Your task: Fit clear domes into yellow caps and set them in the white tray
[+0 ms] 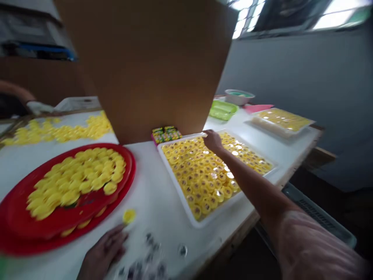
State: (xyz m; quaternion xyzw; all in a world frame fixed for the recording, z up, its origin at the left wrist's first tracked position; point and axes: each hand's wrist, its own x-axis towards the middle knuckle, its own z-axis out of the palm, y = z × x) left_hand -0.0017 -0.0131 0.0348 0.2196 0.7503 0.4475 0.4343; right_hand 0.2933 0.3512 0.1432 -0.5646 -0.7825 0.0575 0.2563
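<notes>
My right hand (212, 140) is at the far edge of a white tray (180, 198) filled with round yellow pieces with dark centres (201, 171). Its fingers are pressed together, and what they hold, if anything, is too small to name. Down at the front, my left hand (105, 249) rests near the table top with its fingers curled and blurred. Just beyond its fingertips lies a single yellow piece (128, 216). Small dark and clear pieces (150, 249) are scattered right of my left hand.
Stacked red trays (129, 182) with yellow pieces stand at the left. A brown board (157, 70) rises behind. Small packets (166, 135), a green basket (223, 110), a white bowl (239, 98) and another filled tray (284, 118) stand farther back. Another person's gloved hand (39, 107) shows far left.
</notes>
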